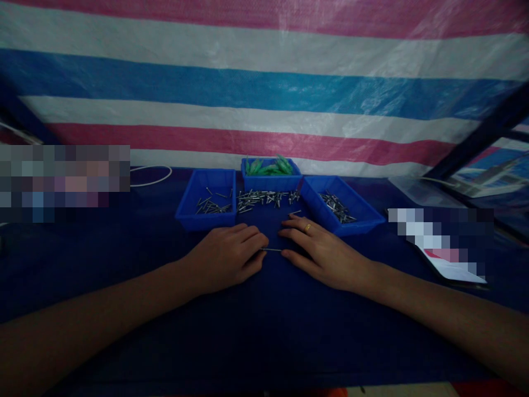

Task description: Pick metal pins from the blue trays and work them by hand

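The left hand [229, 255] pinches one end of a slender metal pin [271, 250] over the smooth dark-blue tabletop [264, 325], while the right hand [320, 247] (a gold ring [307, 227] on one finger) has its fingers spread, thumb tip by the pin's other end. Beyond, straight metallic pins [266, 197] lie scattered among three tapered blue plastic bins [206, 223], the back one holding pointed green pieces [268, 167].

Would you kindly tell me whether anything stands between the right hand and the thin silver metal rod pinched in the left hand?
Nothing visible does: the thin silver metal rod runs from the left hand towards the right hand, ending by its thumb tip, though actual contact is unclear.
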A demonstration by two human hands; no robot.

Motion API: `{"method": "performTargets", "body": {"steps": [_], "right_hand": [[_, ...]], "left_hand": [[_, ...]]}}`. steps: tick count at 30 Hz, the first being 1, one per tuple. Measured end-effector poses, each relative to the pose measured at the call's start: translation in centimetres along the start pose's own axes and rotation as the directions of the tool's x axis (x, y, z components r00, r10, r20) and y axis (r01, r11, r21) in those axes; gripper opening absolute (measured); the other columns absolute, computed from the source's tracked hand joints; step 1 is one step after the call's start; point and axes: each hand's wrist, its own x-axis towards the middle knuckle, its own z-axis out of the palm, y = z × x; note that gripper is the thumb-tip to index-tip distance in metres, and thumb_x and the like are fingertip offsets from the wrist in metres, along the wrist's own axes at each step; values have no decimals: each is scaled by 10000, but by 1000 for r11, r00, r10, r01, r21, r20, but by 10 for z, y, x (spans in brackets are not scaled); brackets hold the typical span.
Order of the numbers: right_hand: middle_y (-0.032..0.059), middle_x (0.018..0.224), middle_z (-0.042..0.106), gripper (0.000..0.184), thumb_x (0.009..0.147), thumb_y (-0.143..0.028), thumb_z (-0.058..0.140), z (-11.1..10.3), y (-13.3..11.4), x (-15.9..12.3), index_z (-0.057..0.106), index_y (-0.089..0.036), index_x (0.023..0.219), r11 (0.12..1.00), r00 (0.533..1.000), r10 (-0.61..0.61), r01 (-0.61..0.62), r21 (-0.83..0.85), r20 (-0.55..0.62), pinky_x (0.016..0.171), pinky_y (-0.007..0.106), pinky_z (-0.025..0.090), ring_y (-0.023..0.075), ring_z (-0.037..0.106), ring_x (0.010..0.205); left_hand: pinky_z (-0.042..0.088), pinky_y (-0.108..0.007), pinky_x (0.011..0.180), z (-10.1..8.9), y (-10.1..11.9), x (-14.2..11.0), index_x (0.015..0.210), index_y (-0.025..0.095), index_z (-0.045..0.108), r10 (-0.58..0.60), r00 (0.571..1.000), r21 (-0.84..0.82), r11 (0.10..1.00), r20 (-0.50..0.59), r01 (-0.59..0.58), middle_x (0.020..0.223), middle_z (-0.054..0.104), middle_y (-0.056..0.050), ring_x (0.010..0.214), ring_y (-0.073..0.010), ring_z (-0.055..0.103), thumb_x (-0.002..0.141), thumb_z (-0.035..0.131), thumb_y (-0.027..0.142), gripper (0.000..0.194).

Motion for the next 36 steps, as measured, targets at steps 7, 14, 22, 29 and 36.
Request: {"method": "performTargets", "body": {"steps": [7, 14, 22, 29, 36], "right_hand": [[157, 1292, 474, 379, 913, -336, 451, -1, 1, 1, 499, -130, 1227, 999, 1000, -22, 22, 23, 17, 1021, 460, 384, 264, 377, 1275], [114, 1098, 583, 255, 915, -285, 452, -6, -3, 1, 549, -146, 1106, 982, 984, -179, 180, 50, -19, 912, 379, 471, 200, 544, 1043], [123, 1070, 589, 217, 901, -286, 470, -5, -4, 2, 558, -132, 1026, 991, 991, -131, 131, 33, -25, 912, 381, 466, 213, 546, 1039], [177, 1260, 510, 413, 886, -391, 494, -3, -2, 2, 529, -111, 1187, 999, 999, -35, 34, 22, 25, 1006, 458, 395, 271, 425, 1237], [196, 1365, 421, 544, 866, -459, 500, 0, -1, 0, 471, -123, 1292, 999, 999, 35, -36, 24, 36, 1015, 549, 344, 322, 326, 1306]], "left_hand": [[436, -253, 648, 0, 1, -1, 903, 163, 537, 6, 1000, 30, 1000, 5, -6, 830, 600, -19, 762, -148, 567, 886, 423, 209, 124], [424, -248, 629, 0, 0, -1, 888, 165, 537, 47, 999, 29, 998, -26, -47, 795, 591, -7, 725, -139, 557, 896, 425, 218, 124], [420, -239, 636, -1, 0, -1, 871, 161, 545, 44, 998, 20, 999, -40, -43, 779, 584, -6, 720, -129, 557, 877, 440, 197, 111], [417, -239, 627, -2, -1, -1, 876, 166, 541, 24, 1000, 10, 1000, -17, -23, 781, 590, -8, 712, -134, 554, 870, 448, 208, 102], [414, -236, 612, -2, 0, 0, 863, 165, 541, 18, 1000, 17, 1000, -21, -17, 770, 592, -5, 696, -129, 554, 855, 453, 187, 92]]}}
